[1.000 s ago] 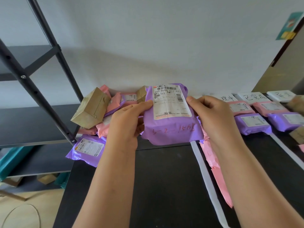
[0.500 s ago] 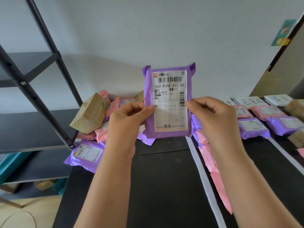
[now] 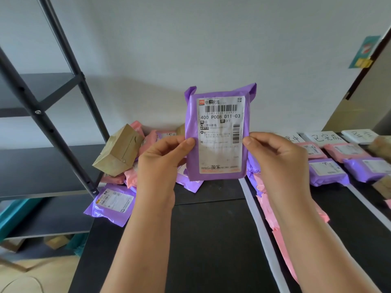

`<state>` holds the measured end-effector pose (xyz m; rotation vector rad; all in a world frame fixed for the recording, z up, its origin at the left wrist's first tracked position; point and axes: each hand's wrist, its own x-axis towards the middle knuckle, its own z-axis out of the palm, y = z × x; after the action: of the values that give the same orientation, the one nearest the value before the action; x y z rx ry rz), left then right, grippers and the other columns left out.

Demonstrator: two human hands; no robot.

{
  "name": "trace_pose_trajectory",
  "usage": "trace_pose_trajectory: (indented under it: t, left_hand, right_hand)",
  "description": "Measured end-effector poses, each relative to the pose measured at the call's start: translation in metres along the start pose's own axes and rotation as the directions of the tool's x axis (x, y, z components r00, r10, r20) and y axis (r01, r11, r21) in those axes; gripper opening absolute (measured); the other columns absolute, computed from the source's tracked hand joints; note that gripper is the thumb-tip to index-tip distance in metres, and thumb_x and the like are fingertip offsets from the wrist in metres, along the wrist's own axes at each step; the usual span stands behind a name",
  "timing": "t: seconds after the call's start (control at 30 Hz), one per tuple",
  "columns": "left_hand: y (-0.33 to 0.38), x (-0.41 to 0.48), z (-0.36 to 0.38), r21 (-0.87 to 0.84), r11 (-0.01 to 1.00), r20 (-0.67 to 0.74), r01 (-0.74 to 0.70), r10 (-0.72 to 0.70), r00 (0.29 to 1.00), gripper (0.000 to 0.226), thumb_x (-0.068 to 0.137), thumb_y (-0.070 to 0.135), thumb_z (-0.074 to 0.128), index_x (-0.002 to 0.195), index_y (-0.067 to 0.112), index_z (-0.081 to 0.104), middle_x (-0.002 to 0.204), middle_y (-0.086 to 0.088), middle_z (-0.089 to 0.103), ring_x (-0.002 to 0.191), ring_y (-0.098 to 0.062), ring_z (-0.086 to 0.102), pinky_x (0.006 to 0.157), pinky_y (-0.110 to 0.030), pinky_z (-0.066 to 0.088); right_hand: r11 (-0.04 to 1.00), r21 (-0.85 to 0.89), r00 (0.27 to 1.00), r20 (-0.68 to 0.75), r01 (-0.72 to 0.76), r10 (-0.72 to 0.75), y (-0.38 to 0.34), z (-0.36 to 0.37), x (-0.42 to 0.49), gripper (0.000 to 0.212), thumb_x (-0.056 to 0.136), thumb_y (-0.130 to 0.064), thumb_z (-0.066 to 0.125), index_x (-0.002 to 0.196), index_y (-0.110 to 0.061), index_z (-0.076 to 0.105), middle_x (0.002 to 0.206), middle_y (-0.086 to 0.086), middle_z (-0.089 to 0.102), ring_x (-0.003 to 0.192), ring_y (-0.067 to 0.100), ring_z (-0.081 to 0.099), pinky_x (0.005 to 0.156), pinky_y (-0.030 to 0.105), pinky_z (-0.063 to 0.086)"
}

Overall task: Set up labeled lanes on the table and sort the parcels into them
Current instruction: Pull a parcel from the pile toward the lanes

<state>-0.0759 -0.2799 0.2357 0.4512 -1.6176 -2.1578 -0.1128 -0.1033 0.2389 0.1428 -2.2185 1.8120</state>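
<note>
Standing upright in mid-air, the purple plastic mailer parcel [image 3: 218, 134] hangs over the far part of the black table [image 3: 211, 240], with its long axis vertical and its white shipping label facing the camera. The left hand [image 3: 163, 159] pinches its left edge about halfway up. The right hand [image 3: 277, 157] pinches the right edge at the same height, so the parcel sits squarely between both grips. Just right of it a white tape strip [image 3: 260, 233] runs near to far. Beyond that, white handwritten lane cards [image 3: 324, 137] head rows of pink and purple mailers [image 3: 326, 172]. Every lane lies rightward, so the right hand is probably the nearer carrier. Far left, a tilted brown cardboard box [image 3: 119, 151] tops the unsorted heap.
</note>
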Motion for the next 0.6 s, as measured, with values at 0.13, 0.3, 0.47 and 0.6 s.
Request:
trace_pose_trajectory:
  t: [0.13, 0.3, 0.47, 0.6]
  left_hand:
    - [0.0025, -0.0025, -0.0001, 0.007, 1.0, -0.018, -0.013, 0.013, 1.0, 0.002, 0.082, 0.01, 0.075, 0.083, 0.008, 0.074, 0.095, -0.014, 0.075, 0.098, -0.04, 0.069, 0.092, -0.053, 0.055]
    - [0.002, -0.0046, -0.0028, 0.112, 0.99, -0.035, -0.082, 0.086, 0.996, 0.003, 0.083, 0.01, 0.076, 0.086, 0.011, 0.075, 0.082, -0.003, 0.076, 0.081, -0.024, 0.074, 0.071, -0.029, 0.061]
    - [0.0004, -0.0074, -0.0068, 0.217, 0.972, -0.031, -0.093, 0.102, 0.994, 0.002, 0.085, 0.015, 0.076, 0.087, 0.015, 0.076, 0.076, 0.005, 0.075, 0.072, -0.011, 0.073, 0.062, -0.023, 0.059]
    - [-0.0021, -0.0081, -0.006, 0.375, 0.916, -0.005, -0.14, 0.153, 0.988, 0.004, 0.085, 0.02, 0.076, 0.089, 0.022, 0.076, 0.082, 0.007, 0.075, 0.081, -0.016, 0.072, 0.069, -0.038, 0.061]
  right_hand:
    - [0.999, -0.042, 0.999, 0.023, 0.025, -0.025, -0.0011, 0.0021, -0.0013, 0.009, 0.092, -0.023, 0.067, 0.088, -0.026, 0.073, 0.087, -0.017, 0.074, 0.089, 0.006, 0.07, 0.078, 0.042, 0.06]
    - [0.99, -0.069, 0.989, -0.069, 0.124, -0.128, -0.0066, -0.0027, -0.0004, 0.027, 0.092, -0.029, 0.068, 0.119, -0.028, 0.066, 0.101, -0.015, 0.069, 0.103, -0.004, 0.06, 0.089, 0.018, 0.046]
    - [0.948, -0.208, 0.965, -0.051, 0.243, -0.258, -0.0069, -0.0037, -0.0005, 0.029, 0.093, -0.026, 0.066, 0.122, -0.025, 0.065, 0.112, -0.011, 0.066, 0.106, 0.0, 0.058, 0.082, -0.001, 0.035]
    - [0.861, -0.375, 0.93, 0.007, 0.343, -0.368, -0.0014, -0.0017, -0.0017, 0.036, 0.093, -0.027, 0.066, 0.128, -0.02, 0.063, 0.122, -0.006, 0.064, 0.115, 0.012, 0.056, 0.097, 0.027, 0.046]
